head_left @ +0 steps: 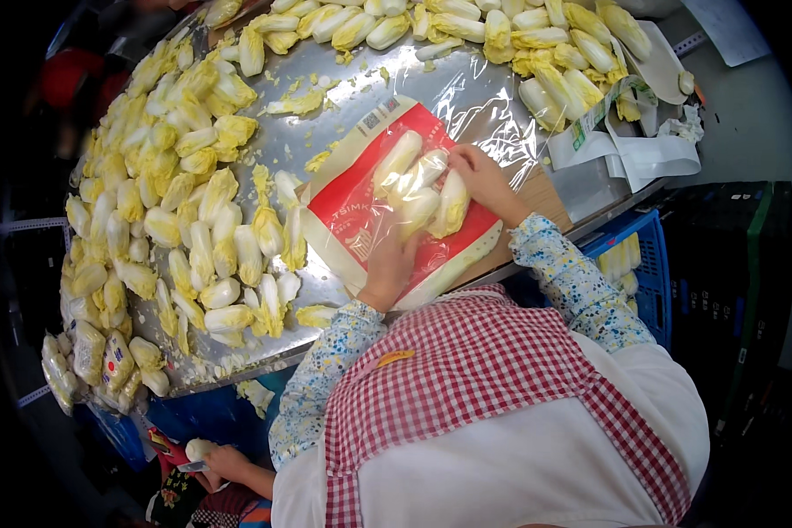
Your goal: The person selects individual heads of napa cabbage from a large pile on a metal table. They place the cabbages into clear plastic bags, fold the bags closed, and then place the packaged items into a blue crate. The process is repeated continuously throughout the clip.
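Several pale yellow napa cabbage hearts [445, 211] lie together on a red-and-cream sheet of packaging [334, 207] under clear plastic film. My left hand [387, 264] is at the lower left of these cabbages, touching them or the film; its fingertips are hard to make out. At the upper right of the bundle, my right hand [480, 176] has its fingers closed on the plastic film beside the top cabbage. A brown board [550, 198] shows under the packaging at the right.
Loose cabbages [198, 207] cover the steel table [290, 79] at left and back; wrapped packs [92, 352] sit near-left. A white strip [590, 150] lies at right, a blue crate [647, 264] below. At lower left a co-worker's hand [224, 462] is beside a blade and cabbage.
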### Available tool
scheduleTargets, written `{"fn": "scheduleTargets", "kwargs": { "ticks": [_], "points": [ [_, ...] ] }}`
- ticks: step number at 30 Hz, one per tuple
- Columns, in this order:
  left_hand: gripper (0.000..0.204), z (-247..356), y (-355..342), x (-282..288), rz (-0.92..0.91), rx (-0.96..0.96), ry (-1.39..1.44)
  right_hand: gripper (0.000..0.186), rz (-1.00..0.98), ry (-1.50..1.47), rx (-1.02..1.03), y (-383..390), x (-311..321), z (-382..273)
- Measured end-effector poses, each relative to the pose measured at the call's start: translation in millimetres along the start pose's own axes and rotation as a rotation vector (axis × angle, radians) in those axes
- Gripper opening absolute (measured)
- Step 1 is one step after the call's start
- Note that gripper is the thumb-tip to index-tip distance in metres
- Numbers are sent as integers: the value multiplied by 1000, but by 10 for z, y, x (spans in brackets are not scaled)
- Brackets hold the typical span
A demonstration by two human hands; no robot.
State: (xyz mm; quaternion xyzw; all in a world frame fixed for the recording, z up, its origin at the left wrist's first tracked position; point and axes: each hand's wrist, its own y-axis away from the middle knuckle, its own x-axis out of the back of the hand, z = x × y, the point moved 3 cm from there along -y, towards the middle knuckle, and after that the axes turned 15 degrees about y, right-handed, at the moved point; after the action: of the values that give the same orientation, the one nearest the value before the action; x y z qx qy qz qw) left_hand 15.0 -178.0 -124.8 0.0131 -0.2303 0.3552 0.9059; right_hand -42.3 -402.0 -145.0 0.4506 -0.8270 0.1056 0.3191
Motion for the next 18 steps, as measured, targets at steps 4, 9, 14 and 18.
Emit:
{"fn": "scheduleTargets", "kwargs": {
  "ticks": [4, 9, 14, 18],
  "points": [
    [37, 132, -296, -148, -29, -25, -1, 27, 133, 166, 134, 80, -162, 21],
    [43, 225, -251, -33, -83, -54, -49, 30, 41, 71, 41, 132, 80, -171],
    [52, 266, -396, -64, -170, -121, -144, 22, 179, 329, 338, 184, -66, -200],
    [53, 420, -360, -8, -190, -7, -153, 24, 93, 308, 308, 207, -38, -231]
  ]
}}
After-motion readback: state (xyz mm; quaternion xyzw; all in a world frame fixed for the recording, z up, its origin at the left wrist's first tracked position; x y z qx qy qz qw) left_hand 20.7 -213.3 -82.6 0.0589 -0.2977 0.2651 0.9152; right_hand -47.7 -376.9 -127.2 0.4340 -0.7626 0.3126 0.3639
